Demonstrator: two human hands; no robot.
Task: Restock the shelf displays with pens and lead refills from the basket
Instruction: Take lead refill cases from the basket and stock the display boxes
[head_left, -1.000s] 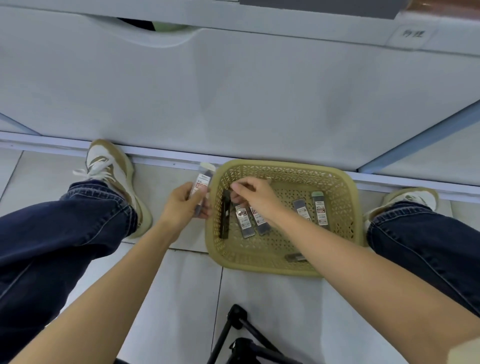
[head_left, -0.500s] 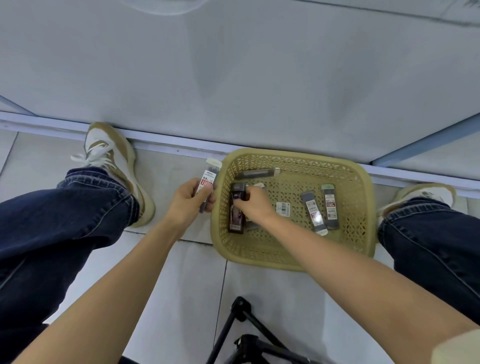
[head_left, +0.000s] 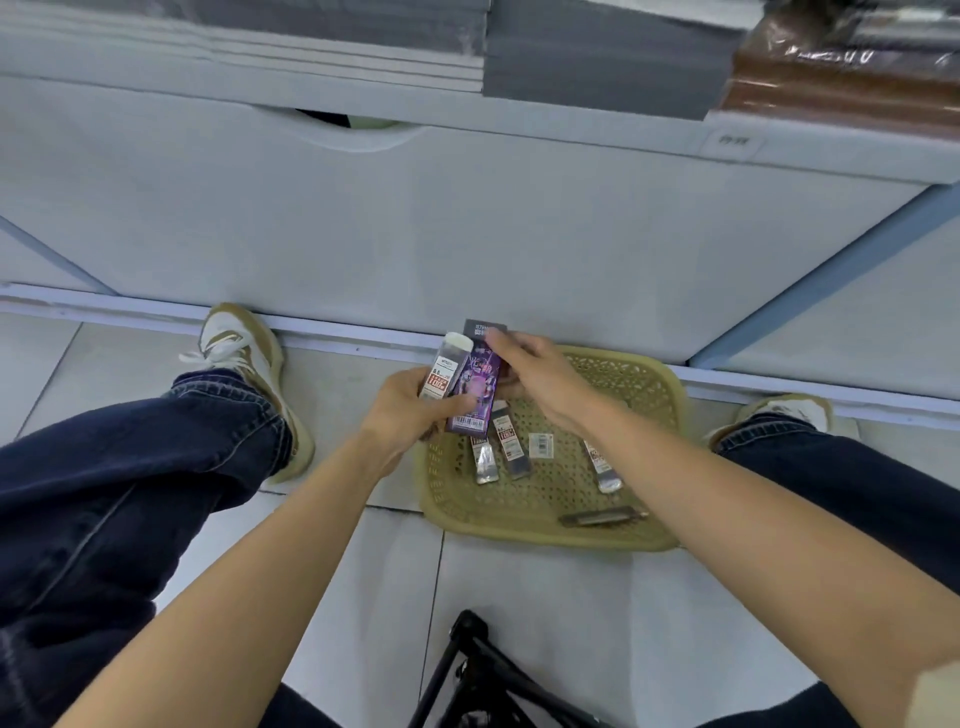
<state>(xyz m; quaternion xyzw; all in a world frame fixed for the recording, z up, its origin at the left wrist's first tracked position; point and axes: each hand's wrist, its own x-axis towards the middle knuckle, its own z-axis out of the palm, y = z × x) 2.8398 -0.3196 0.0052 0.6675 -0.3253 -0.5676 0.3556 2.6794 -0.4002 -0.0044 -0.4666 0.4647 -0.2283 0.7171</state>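
A tan woven basket (head_left: 649, 395) sits on the floor between my feet, against the base of a white shelf unit (head_left: 467, 234). Several lead refill cases (head_left: 511, 447) and a small label lie in it, and a dark pen (head_left: 602, 517) lies near its front rim. My left hand (head_left: 405, 410) grips a clear lead refill case (head_left: 444, 371) with a red label and the lower part of a purple pack (head_left: 475, 389). My right hand (head_left: 540, 379) pinches the top of that purple pack above the basket's left rim.
Stacked grey and brown books (head_left: 597, 47) fill the shelf above. My legs in blue jeans and white-tan shoes (head_left: 239, 353) flank the basket. A black tripod (head_left: 483, 670) stands on the tiled floor near the bottom edge.
My right hand has lifted the purple pack out of the basket and brought it up against the refill case in my left hand. The view has tilted upward.
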